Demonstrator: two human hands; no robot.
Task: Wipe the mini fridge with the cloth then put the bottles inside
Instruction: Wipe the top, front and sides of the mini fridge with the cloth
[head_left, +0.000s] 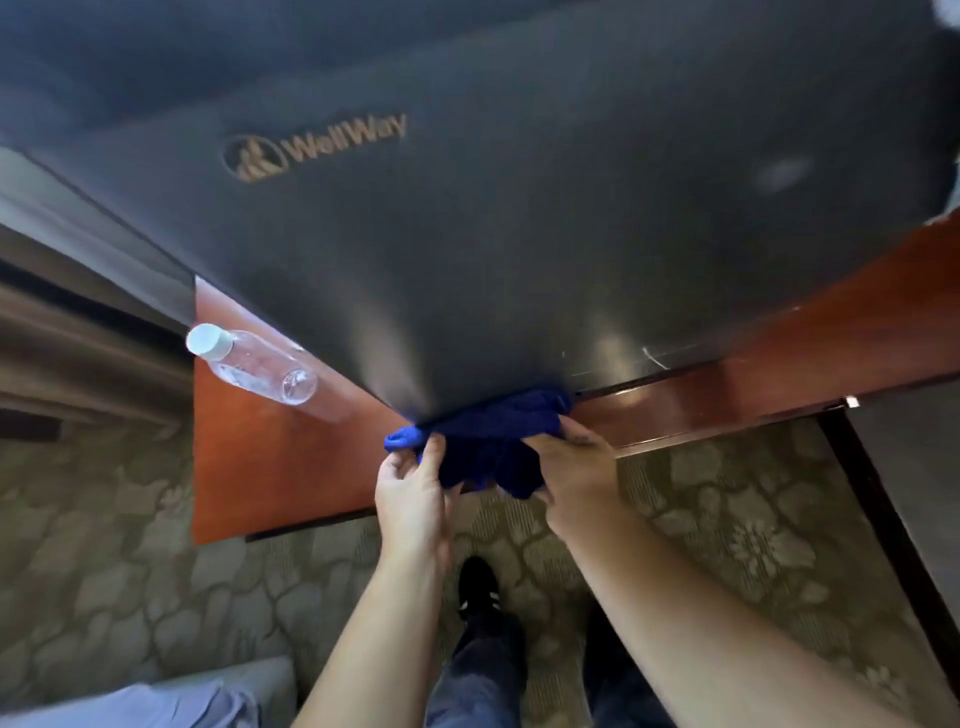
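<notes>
A black mini fridge (519, 218) with gold "WellWay" lettering on its closed door filled the upper part of the view, standing on a reddish wooden bench (270, 467). Both of the person's hands met at the bottom edge of the door, where a dark blue cloth (493, 441) was bunched against the fridge's lower front and hung over the edge of the bench. The left hand (415, 493) had its grip pinched together on the cloth's left end, thumb and fingers closed on a small fold of fabric. The right hand (571, 467) held the cloth's right side, its grip clamped on the cloth with the fingers curled over the top. One clear plastic bottle (254, 364) with a white cap lay on its side on the bench, just beside the fridge's left corner and well apart from the hands; it was transparent, and whether it held any liquid could not be told. Below the bench lay a patterned carpet (156, 571), with the person's dark shoe (478, 584) on it.
</notes>
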